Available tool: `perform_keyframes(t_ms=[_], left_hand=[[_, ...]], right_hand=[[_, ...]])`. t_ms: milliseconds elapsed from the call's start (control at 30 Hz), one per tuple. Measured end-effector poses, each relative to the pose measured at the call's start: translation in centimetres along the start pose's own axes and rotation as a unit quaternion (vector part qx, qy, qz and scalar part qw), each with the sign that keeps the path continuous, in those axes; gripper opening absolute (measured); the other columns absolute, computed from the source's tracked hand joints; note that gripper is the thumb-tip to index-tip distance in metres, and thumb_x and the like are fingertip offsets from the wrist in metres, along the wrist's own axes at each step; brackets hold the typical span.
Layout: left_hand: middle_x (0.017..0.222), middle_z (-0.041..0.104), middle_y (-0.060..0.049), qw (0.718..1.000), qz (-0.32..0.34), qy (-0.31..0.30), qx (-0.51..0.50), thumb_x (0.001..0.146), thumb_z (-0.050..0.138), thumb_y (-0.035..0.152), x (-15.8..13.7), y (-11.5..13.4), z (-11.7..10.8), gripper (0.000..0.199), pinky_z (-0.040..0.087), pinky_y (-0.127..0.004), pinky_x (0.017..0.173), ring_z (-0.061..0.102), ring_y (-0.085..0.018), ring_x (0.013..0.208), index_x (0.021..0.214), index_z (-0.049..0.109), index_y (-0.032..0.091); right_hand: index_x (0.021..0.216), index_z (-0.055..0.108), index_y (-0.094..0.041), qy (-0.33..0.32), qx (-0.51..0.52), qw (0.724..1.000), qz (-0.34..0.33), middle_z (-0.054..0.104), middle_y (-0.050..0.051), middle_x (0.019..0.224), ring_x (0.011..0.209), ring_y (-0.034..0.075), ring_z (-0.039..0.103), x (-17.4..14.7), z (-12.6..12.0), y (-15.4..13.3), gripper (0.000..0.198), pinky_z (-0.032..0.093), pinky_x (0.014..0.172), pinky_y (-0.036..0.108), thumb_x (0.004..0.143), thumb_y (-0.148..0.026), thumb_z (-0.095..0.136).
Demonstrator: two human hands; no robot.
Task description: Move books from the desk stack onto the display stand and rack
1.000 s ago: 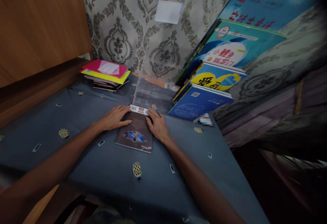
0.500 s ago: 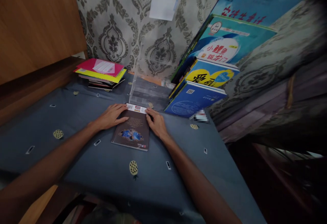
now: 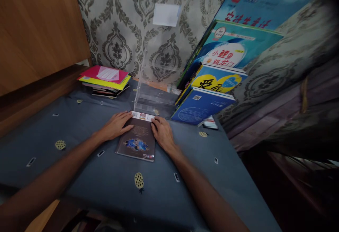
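Observation:
A dark brown book (image 3: 137, 133) lies flat on the table, with a blue picture on its cover and a white strip along its far edge. On its left side rests my left hand (image 3: 118, 126), fingers stretched forward to the far left corner and the thumb spread onto the cover. My right hand (image 3: 162, 133) lies along the right edge, its fingers loosely extended and fingertips touching the far right corner. Just beyond the book stands a clear plastic rack (image 3: 156, 99).
A blue patterned cloth covers the table (image 3: 87, 175). At the back left is a pile of books (image 3: 104, 78) with a pink one on top. Several upright books (image 3: 203, 105) lean in tiers on the right. A wooden cabinet (image 3: 39, 30) borders the left; a curtain (image 3: 278, 108) hangs at right.
The whole view has shifted slightly, so most things sit a little lower in the picture. Both hands stay at the sides of the brown book, which remains flat.

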State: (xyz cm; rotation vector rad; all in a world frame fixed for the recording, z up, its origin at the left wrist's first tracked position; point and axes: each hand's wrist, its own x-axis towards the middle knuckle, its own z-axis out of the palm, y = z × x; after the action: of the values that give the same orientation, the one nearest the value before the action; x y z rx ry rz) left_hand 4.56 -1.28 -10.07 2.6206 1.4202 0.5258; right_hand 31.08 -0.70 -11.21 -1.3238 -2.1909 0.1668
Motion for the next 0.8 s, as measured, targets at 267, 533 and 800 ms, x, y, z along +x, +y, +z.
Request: perform_keyframes(t_ms=[267, 533, 800], left_hand=[[0.156, 0.045, -0.011, 0.999, -0.032, -0.004, 0.014, 0.102, 0.036, 0.053, 0.3, 0.1, 0.5, 0.057, 0.031, -0.049, 0.118, 0.037, -0.029, 0.146, 0.146, 0.046, 0.018], [0.154, 0.047, -0.01, 0.999, -0.036, 0.0, 0.013, 0.1, 0.037, 0.052, 0.4, 0.3, 0.4, 0.056, 0.031, -0.049, 0.118, 0.038, -0.028, 0.145, 0.144, 0.048, 0.019], [0.145, 0.057, -0.014, 0.997, -0.005, -0.004, 0.079, 0.098, 0.042, 0.036, 1.1, 1.5, -0.8, 0.046, 0.035, -0.05, 0.114, 0.049, -0.028, 0.137, 0.136, 0.056, 0.014]], right_hand=[[0.117, 0.071, -0.02, 0.011, 0.036, 0.999, -0.002, 0.067, 0.012, 0.123, 0.114, 0.025, 0.065, 0.3, 0.6, 0.9, 0.03, 0.052, 0.101, 0.04, 0.097, -0.023, 0.05], [0.117, 0.072, -0.018, 0.014, 0.084, 0.996, 0.004, 0.067, 0.014, 0.125, 0.116, 0.027, 0.065, 0.3, 0.6, 1.2, 0.031, 0.05, 0.103, 0.044, 0.095, -0.023, 0.051], [0.123, 0.068, -0.022, 0.035, 0.165, 0.985, 0.045, 0.072, 0.008, 0.123, 0.116, 0.023, 0.066, 0.3, 0.4, 2.1, 0.037, 0.049, 0.105, 0.043, 0.09, -0.017, 0.051]])
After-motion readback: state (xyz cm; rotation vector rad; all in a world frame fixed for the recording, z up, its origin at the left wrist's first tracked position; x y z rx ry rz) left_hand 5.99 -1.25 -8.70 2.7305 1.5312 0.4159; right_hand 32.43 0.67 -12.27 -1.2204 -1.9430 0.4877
